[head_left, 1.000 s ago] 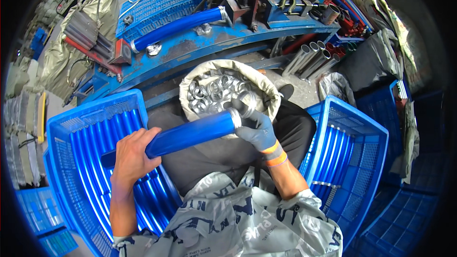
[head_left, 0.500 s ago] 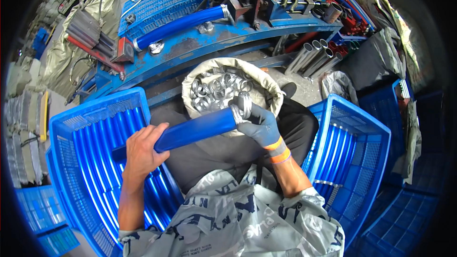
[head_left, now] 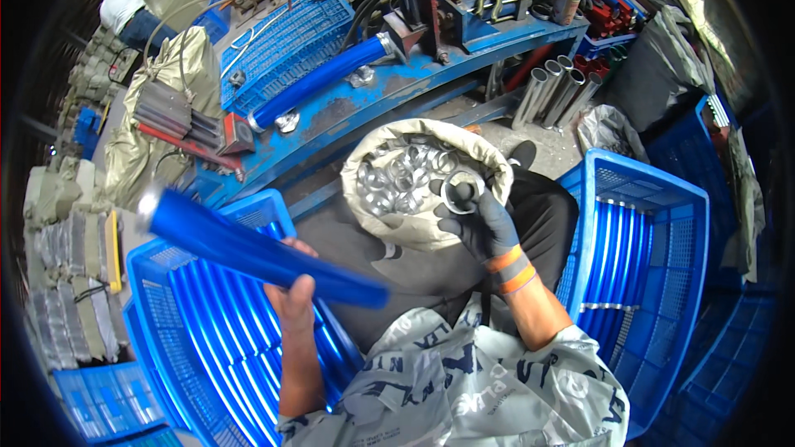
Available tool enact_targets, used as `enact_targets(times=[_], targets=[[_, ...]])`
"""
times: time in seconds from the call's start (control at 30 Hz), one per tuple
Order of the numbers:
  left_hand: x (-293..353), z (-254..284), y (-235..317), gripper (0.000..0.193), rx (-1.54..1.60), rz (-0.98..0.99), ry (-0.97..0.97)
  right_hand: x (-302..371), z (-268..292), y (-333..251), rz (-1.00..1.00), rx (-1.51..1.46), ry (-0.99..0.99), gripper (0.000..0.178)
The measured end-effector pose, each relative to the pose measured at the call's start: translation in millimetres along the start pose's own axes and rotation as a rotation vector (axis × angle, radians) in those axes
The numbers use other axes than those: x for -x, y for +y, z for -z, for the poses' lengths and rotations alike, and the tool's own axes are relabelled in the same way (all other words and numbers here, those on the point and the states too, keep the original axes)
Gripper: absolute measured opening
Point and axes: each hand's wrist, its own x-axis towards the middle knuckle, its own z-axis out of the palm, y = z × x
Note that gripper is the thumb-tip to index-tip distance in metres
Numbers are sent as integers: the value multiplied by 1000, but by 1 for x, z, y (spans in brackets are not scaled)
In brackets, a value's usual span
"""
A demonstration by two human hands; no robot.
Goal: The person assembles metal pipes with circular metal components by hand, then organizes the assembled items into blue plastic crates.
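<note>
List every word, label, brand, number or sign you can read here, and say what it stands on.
Grey garment: large dark and white lettering, broken by folds; wording not copied here.
Same garment, fine print: too small to read.
Held blue tube, held metal ring, right-hand crate: no lettering I can make out.

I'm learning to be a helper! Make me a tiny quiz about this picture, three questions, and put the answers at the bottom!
1. What colour is the tube in the left hand?
2. True or false: the right hand holds a silvery ring.
3. What is inside the round, pale sack?
A) wooden spoons
B) shiny metal rings
C) yellow rope

Key:
1. Blue
2. True
3. B
</note>
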Motion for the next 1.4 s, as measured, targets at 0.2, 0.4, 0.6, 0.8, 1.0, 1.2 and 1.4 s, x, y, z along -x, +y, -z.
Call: enact_targets(times=[0.2,0.4,0.6,0.8,1.0,1.2,1.4], targets=[[-2,-37,3,59,573,83,154,1,-21,-11,7,758,-34,84],[8,-40,-22,49,450,160,318,3,-46,-3,-11,422,-199,107],[12,-31,-29,47,359,118,333,2,-42,18,-3,356,-119,82],[6,-32,-33,54,326,94,357,-7,-51,22,-29,594,-75,80],[-13,-20,-73,53,448,158,380,-35,-62,20,-98,595,52,65],[-41,-5,-81,58,614,191,378,-101,-51,11,-51,749,-165,61],[-82,19,-64,56,703,173,515,-263,-74,10,294,1080,-143,60]])
